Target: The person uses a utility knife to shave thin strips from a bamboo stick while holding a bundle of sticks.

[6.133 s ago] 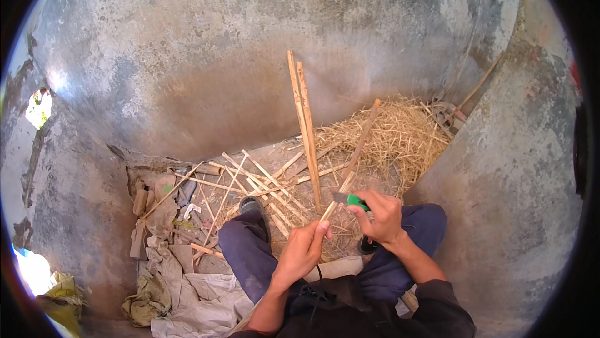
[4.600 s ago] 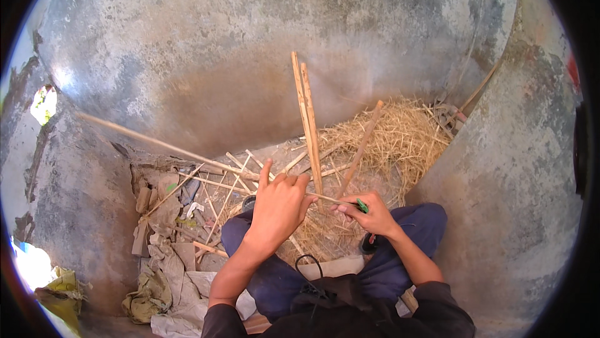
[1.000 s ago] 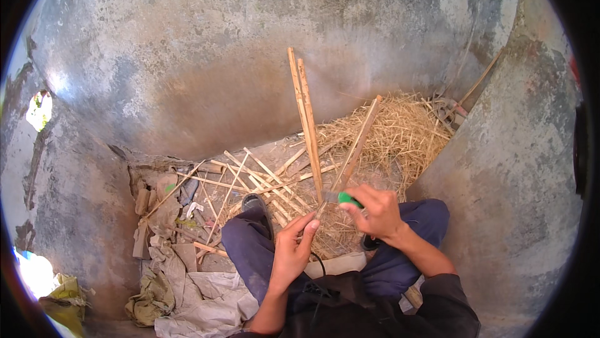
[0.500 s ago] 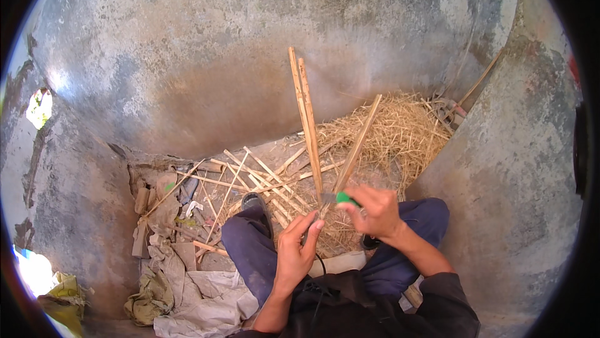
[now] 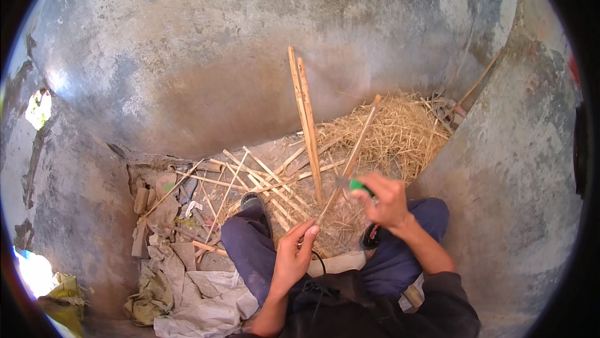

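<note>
In the head view, the left hand [image 5: 292,255] pinches the near end of a stick [image 5: 329,205], which slants away toward the straw [image 5: 403,132]. The right hand [image 5: 386,200] grips a green-handled knife [image 5: 358,186], its blurred blade [image 5: 342,182] close to the stick, perhaps touching.

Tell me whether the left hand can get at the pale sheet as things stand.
Probably not: the left hand grips the stick, and the bent left leg seems to lie between that hand and the pale sheet.
</note>
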